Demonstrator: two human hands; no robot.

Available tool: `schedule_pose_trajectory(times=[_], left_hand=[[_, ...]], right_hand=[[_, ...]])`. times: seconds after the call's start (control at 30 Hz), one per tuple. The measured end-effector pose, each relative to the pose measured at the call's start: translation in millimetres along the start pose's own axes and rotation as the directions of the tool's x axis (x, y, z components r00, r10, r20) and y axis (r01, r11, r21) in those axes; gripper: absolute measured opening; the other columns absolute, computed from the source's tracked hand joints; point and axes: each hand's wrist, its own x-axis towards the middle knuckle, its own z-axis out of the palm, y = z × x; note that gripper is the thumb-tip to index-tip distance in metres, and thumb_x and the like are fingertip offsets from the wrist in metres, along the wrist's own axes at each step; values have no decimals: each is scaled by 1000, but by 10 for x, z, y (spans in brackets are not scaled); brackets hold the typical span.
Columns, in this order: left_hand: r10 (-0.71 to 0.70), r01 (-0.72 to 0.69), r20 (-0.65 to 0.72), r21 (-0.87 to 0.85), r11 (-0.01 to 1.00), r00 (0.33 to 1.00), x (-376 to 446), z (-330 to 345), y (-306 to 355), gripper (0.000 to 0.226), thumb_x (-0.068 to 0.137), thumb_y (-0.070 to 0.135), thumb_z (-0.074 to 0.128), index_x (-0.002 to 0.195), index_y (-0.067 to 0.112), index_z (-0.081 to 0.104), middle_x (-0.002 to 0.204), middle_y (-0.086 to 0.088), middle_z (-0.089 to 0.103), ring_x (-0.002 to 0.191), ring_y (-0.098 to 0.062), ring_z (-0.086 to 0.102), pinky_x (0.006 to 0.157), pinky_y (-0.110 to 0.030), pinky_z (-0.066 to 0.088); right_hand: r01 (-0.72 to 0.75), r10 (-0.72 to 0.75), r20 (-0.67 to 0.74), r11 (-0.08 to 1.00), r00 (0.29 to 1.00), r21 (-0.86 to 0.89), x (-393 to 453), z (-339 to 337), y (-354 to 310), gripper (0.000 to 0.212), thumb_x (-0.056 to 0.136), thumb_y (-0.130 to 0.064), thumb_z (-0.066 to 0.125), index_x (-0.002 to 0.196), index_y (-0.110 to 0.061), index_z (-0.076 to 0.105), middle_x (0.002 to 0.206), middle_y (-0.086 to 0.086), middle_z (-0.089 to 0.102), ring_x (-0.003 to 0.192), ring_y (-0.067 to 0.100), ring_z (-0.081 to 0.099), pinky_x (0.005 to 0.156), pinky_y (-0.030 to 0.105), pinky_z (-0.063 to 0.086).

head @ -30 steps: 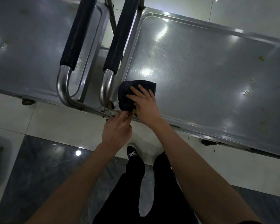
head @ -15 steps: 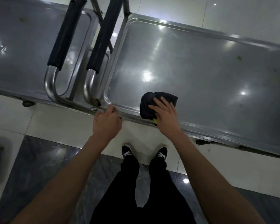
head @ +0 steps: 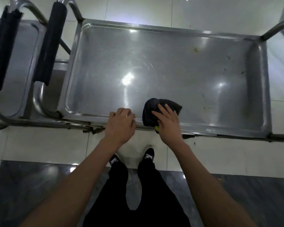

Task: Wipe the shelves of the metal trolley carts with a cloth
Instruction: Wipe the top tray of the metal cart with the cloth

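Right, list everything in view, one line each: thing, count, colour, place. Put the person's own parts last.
Steel trolley top shelf: one, silver-grey, centre, with the hands at its near rim.
Second steel trolley shelf: one, silver-grey, far left.
Black foam handle sleeves: two, black, upper left, one on each trolley's handle bar.
Dark bunched cloth: one, near-black, on the centre shelf by its near rim.
Small food specks: several, yellowish-brown, right part of the centre shelf.
Tiled floor: pale tiles under the trolleys, dark tiles nearer.
Black shoes: two, black with white marks, on the floor below.
Left hand: one, grip curled on the shelf's near rim.
Right hand: one, fingers spread, pressing the cloth.
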Motion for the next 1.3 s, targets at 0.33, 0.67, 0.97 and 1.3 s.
schedule_pose_trajectory(times=[0.33,0.67,0.97,1.3], left_hand=[[-17,17,71,3,1000,997,383,-54,346,26,95,33,53,114,18,64,129,-2,55,124,-25,47,90,-44,43],[-37,37,140,5,999,989,1245,-240,191,42,100,36,46,140,24,49,157,-6,34,148,-29,23,113,-56,32],[36,-34,127,-17,999,991,2169,-360,-85,44,102,41,43,144,28,46,160,-5,29,150,-31,16,113,-59,25],[16,-25,225,36,999,974,2532,-287,-147,59,90,54,62,139,33,38,153,-10,26,144,-42,17,101,-67,36]], right_hand=[[33,-35,-24,997,999,-71,-88,-182,284,50,93,-8,59,140,-26,55,160,0,35,153,23,19,123,50,15],[-23,14,-112,996,994,-84,216,-186,264,56,88,-6,67,140,-24,55,159,4,37,152,26,22,120,56,22],[-127,108,-165,986,980,-111,1200,-257,204,53,91,-10,62,140,-28,54,159,3,36,152,25,20,122,54,17],[-159,135,-155,976,979,-150,2416,-530,317,50,95,-18,57,142,-31,51,161,0,32,152,24,19,122,51,15]])
